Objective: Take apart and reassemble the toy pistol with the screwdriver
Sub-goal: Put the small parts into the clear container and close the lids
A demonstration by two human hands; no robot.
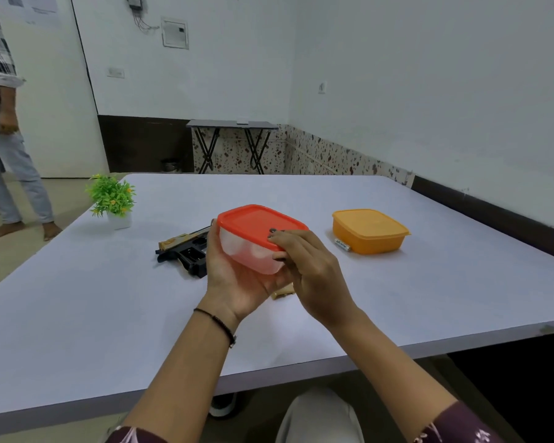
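While a clear box [253, 254] with a red lid [259, 223] is held just above the worktop [109, 314] at the centre of the frame, it is cupped from the left and below by the left hand [234, 279], whose fingers are curled round its wall. Its near right corner is gripped by the right hand [311, 270], with the fingertips laid on the lid and the thumb tucked against the side. The toy pistol [186, 251], black with a tan top, is seen lying on the worktop just left of centre, partly hidden behind the left hand. A small tan piece [283, 293] is glimpsed under the hands. At centre right an orange box [370, 231] is set, with a battery [342, 244] beside it; a potted plant [112, 196] is placed at the left.
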